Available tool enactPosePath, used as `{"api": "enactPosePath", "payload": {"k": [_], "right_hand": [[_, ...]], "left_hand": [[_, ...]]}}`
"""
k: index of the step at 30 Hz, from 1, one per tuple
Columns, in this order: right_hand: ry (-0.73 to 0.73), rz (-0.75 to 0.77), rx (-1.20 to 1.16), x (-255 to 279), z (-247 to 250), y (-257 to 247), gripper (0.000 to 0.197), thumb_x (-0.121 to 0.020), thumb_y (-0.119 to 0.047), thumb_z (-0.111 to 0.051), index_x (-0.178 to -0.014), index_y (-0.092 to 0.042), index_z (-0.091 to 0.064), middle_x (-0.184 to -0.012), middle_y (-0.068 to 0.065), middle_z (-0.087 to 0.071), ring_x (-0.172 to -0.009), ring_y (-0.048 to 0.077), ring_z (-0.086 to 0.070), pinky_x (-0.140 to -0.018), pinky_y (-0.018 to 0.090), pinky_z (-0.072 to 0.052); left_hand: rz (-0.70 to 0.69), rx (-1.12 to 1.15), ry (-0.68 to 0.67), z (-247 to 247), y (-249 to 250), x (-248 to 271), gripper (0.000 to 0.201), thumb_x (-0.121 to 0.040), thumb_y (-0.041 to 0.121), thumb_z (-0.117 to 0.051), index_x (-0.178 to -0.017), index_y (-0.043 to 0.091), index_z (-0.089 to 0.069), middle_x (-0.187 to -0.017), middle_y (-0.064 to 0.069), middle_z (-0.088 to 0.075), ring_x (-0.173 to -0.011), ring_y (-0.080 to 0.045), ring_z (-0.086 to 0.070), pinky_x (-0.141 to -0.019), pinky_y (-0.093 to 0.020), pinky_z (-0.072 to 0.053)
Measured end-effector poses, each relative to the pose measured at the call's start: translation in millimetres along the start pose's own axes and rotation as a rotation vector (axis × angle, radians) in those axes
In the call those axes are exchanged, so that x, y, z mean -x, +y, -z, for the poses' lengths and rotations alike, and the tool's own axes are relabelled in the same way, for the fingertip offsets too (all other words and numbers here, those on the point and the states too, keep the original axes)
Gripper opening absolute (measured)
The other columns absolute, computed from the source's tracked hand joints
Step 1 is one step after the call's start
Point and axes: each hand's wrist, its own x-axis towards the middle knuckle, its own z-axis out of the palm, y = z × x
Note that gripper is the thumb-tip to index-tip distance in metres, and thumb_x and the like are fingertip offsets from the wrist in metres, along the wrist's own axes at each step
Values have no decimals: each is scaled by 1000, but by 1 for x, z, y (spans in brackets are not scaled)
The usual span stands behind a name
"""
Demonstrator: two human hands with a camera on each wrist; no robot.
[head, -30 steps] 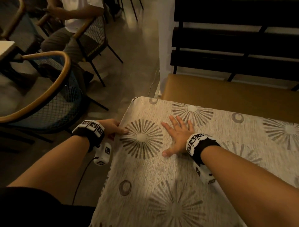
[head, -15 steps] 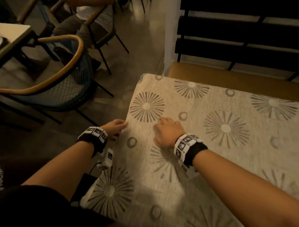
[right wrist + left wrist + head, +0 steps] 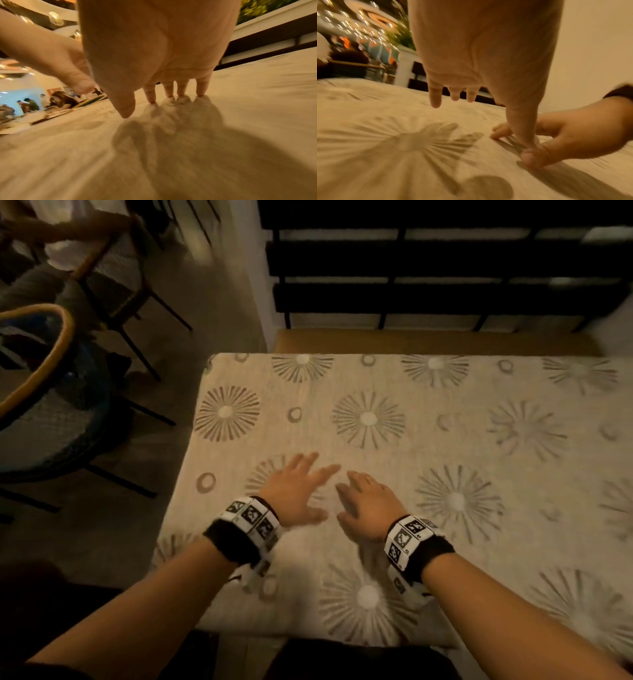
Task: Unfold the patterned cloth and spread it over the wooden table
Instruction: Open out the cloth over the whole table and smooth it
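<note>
The beige patterned cloth (image 3: 394,460), printed with grey sunbursts and rings, lies spread flat and hides the whole table top. My left hand (image 3: 294,491) is over its near-left part with fingers straight and spread, just above the fabric in the left wrist view (image 3: 453,94). Beside it, my right hand (image 3: 363,501) is open too. Its fingertips (image 3: 181,93) touch the cloth (image 3: 223,135) in the right wrist view. Neither hand holds anything. The cloth (image 3: 385,135) shows blurred sunburst prints below my left palm.
A tan bench seat (image 3: 428,342) with a black slatted back (image 3: 428,268) runs along the table's far side. A wood-rimmed mesh chair (image 3: 44,392) stands on the floor at left. Farther back left, a seated person (image 3: 61,258) occupies another chair.
My left hand left the cloth's left edge and came onto the table top beside the right hand. The right hand's fingers went from curled to straight. The view swung toward the table's middle.
</note>
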Motion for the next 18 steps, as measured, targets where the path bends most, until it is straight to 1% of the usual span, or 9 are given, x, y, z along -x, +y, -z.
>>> {"api": "enactPosePath", "payload": {"k": [2,4,6,9,11,13,15,17,18], "right_hand": [[-1,-57,-24,32,-6,43,75,-84,-53,-39,-152,-26,-22,-163,8,-8,-149,26,-10,-119,46,-18],[20,-150,-109,66,-9,95,77,-83,-55,-41,-153,-26,-24,-163,8,-7,-150,26,-10,-120,43,-15],[82,-279,-205,108,-11,157,72,-89,-50,-49,-152,-25,-27,-163,8,-10,-150,26,-10,-121,39,-14],[219,-594,-268,187,-20,256,65,-93,-46,-49,-151,-22,-30,-161,11,-16,-148,29,-17,-120,41,-19],[335,-895,-264,240,-27,305,64,-93,-48,-37,-148,-17,-32,-158,17,-22,-143,36,-23,-115,50,-26],[326,-1044,-224,275,-36,328,67,-94,-49,-26,-151,-13,-25,-159,21,-16,-144,41,-18,-115,54,-22],[253,-757,-131,286,-49,326,74,-94,-60,-8,-155,-20,-13,-163,14,-1,-149,35,-7,-117,51,-11],[118,-346,-48,291,-56,322,84,-81,-69,8,-155,-30,-6,-161,-1,10,-151,24,1,-119,42,-2],[74,-275,-25,296,-57,332,86,-78,-70,9,-154,-33,-3,-160,-5,12,-151,19,4,-118,39,1]], "left_hand": [[-42,-103,-133,-16,40,-11,97,-75,67,-62,-150,45,-5,-161,-10,-4,-147,-36,-7,-112,-55,-27],[4,-190,-228,-20,60,-23,92,-70,73,-60,-146,45,-17,-154,-15,-20,-140,-39,-23,-105,-53,-35],[78,-249,-239,-11,82,-38,74,-74,68,-60,-137,36,-36,-134,-12,-42,-119,-37,-47,-92,-46,-45],[117,-416,-206,6,144,-68,45,-84,52,-56,-118,22,-61,-116,-5,-64,-104,-28,-62,-83,-36,-50],[32,-383,-109,1,202,-86,46,-85,52,-55,-117,19,-60,-120,-8,-62,-107,-30,-60,-84,-37,-49],[-135,-228,-53,-21,262,-101,66,-83,63,-53,-137,26,-40,-141,-12,-42,-126,-35,-44,-94,-46,-45],[-220,-190,-94,-43,313,-110,87,-77,75,-49,-148,38,-14,-159,-11,-14,-143,-37,-19,-107,-56,-34],[-199,-268,-137,-62,338,-120,95,-73,78,-52,-149,44,-5,-161,-10,-2,-145,-40,-10,-110,-59,-28],[-182,-316,-151,-67,343,-124,97,-72,77,-54,-148,45,-4,-161,-10,-2,-145,-41,-9,-110,-59,-28]]}}
